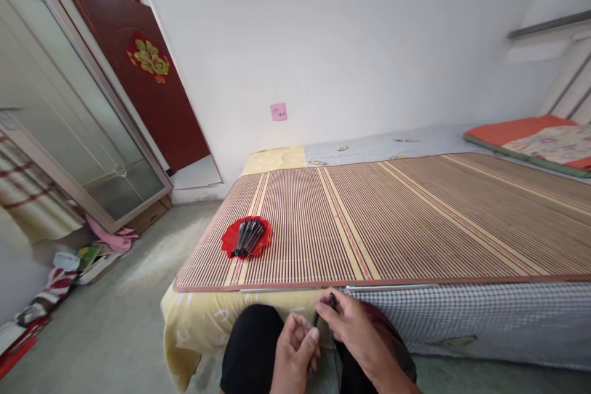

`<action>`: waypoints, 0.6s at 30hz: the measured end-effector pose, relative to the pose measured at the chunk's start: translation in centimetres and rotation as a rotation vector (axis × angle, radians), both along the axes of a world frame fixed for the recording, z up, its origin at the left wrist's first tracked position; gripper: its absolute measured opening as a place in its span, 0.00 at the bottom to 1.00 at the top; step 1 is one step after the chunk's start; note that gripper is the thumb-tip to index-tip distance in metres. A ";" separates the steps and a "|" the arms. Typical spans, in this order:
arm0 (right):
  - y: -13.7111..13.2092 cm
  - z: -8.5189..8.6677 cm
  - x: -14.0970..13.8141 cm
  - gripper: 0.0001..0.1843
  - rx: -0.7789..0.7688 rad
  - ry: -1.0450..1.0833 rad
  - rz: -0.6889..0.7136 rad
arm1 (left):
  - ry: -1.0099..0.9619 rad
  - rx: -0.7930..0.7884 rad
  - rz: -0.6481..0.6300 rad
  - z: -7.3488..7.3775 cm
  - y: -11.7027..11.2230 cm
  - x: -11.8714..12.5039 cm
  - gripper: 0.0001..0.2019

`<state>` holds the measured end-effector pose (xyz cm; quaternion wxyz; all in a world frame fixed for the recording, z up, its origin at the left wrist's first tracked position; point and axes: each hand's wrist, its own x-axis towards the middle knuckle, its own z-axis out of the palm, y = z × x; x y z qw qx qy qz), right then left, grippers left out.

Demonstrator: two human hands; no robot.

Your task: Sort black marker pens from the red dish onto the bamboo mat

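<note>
I see the left hand [298,348] pinching a black rod [315,319] that slants toward the right hand [346,321], which grips a dark piece [334,303]; the red dish [228,241] lies ahead-left, nearer the left hand

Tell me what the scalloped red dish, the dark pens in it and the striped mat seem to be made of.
Scalloped red dish: probably glossy plastic, given its even colour and thin wavy rim.
Dark pens: likely smooth plastic, judging by their pale highlights; too small to be sure.
Striped mat: perhaps bamboo, from its narrow parallel slats.
</note>
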<state>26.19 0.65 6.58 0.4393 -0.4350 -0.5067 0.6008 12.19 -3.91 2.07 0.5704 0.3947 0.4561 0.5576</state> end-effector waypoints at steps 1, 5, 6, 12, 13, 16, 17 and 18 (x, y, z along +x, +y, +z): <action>0.0 -0.1 -0.1 0.21 -0.002 -0.008 -0.013 | 0.008 0.006 0.009 -0.5 0.1 -0.1 0.27; 0.1 -0.1 -0.3 0.18 0.027 -0.052 0.006 | 0.015 -0.012 0.007 -1.3 0.5 -0.4 0.28; 0.0 -0.1 -0.2 0.18 0.032 -0.058 0.016 | 0.015 -0.020 -0.006 -1.2 0.5 -0.5 0.29; -0.2 0.4 -0.1 0.23 -0.005 -0.009 0.062 | 0.046 -0.045 -0.065 0.6 -0.1 -0.4 0.29; -0.2 0.5 -0.1 0.23 -0.026 0.013 0.068 | 0.046 -0.047 -0.054 0.7 -0.1 -0.3 0.29; -0.2 0.7 -0.3 0.24 -0.070 0.040 0.064 | 0.048 -0.045 -0.020 0.7 -0.1 -0.2 0.30; -0.1 0.8 -0.4 0.24 -0.064 0.026 0.053 | 0.049 -0.041 -0.015 0.7 -0.1 -0.2 0.30; -0.1 0.7 -0.4 0.23 -0.048 0.003 0.042 | 0.047 -0.035 -0.015 0.7 -0.1 -0.2 0.29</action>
